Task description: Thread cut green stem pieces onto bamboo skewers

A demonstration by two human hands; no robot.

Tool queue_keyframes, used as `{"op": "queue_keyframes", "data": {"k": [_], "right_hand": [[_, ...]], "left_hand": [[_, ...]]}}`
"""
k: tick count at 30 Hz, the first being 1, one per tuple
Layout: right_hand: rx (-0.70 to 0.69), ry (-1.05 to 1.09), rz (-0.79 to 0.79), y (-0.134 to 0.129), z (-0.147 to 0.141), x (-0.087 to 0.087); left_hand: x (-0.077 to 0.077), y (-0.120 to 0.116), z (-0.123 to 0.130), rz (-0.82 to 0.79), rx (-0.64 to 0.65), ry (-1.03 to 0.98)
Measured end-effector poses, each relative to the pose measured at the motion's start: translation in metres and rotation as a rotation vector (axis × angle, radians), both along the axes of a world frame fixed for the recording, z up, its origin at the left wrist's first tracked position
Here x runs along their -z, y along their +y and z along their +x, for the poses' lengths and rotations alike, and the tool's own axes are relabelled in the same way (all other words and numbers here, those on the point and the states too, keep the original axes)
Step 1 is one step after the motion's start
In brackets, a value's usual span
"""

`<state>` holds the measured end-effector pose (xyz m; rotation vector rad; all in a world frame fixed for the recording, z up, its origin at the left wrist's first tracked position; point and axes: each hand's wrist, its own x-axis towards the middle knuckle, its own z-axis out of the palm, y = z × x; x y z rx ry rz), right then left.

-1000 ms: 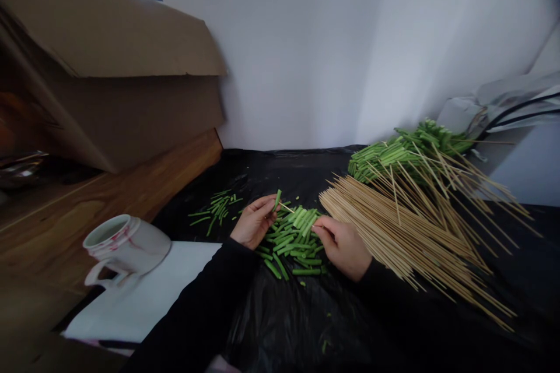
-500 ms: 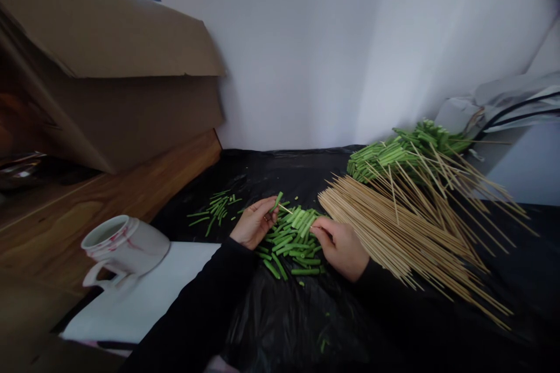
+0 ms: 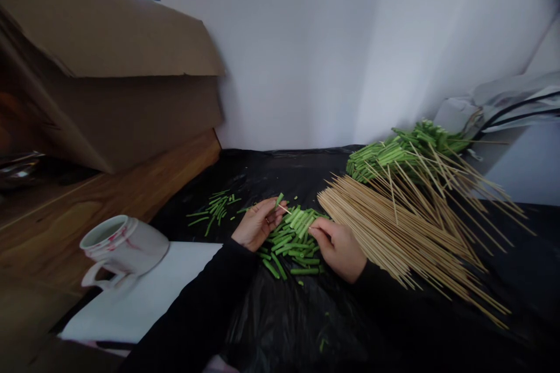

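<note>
In my right hand (image 3: 339,246) a bamboo skewer is pinched between thumb and fingers, with several short green stalk pieces (image 3: 301,220) threaded side by side along it. Its bare tip (image 3: 284,208) points left toward my left hand (image 3: 257,224). The left thumb and fingers pinch one cut green stalk piece (image 3: 279,199), right by that tip; I cannot tell whether the tip has entered it. Beneath both hands lies a loose heap of cut green stalk pieces (image 3: 282,243) on black plastic sheeting (image 3: 280,315).
Bare bamboo skewers (image 3: 394,221) are spread to the right. Behind them is a pile of filled green skewers (image 3: 394,151). Thinner green scraps (image 3: 216,207) lie to the left. A mug (image 3: 131,245) stands on a white surface (image 3: 175,280), near a cardboard box (image 3: 131,41).
My left hand has shifted very slightly right with the stalk piece, and its lower fingers have opened out a little near the skewer tip. The right hand stays almost in place.
</note>
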<state>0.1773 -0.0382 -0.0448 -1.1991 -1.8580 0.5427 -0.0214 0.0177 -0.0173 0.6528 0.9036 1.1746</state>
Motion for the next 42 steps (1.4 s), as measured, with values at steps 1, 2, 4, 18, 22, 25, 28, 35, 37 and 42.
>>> {"op": "queue_keyframes", "data": {"k": [1,2,4,18,22,25,28,35,37,42], "right_hand": [[0.0,0.002,0.001,-0.0002,-0.0002,-0.0003],[0.0,0.004,0.004,-0.0004,-0.0004,-0.0006],[0.003,0.008,0.009,-0.0009,-0.0008,-0.0012],[-0.002,0.052,-0.026,-0.0017,-0.0046,0.0012],[-0.005,0.061,-0.037,-0.0005,-0.0048,0.0028],[-0.008,0.062,-0.044,0.0002,-0.0045,0.003],[-0.004,0.068,-0.047,0.0003,-0.0044,0.0028],[0.002,0.065,-0.048,-0.0008,-0.0046,0.0014],[0.002,0.056,-0.045,-0.0014,-0.0044,0.0001],[-0.001,0.061,-0.041,-0.0018,-0.0045,-0.0012]], "left_hand": [[0.0,-0.0002,0.0,-0.004,0.006,-0.009],[-0.0001,-0.0004,0.0001,-0.007,0.011,-0.019],[-0.0004,-0.0007,0.0004,-0.01,0.018,-0.034],[0.0007,-0.0038,0.0036,0.052,0.009,0.022],[0.0012,-0.0047,0.004,0.097,0.009,0.041],[0.0011,-0.0053,0.0042,0.1,0.016,0.039],[0.0013,-0.0052,0.0047,0.097,0.021,0.04],[0.0004,-0.0072,0.0061,0.098,0.029,0.052],[-0.0002,-0.0079,0.006,0.102,0.038,0.058],[-0.0006,-0.0087,0.0059,0.127,0.059,0.061]]}}
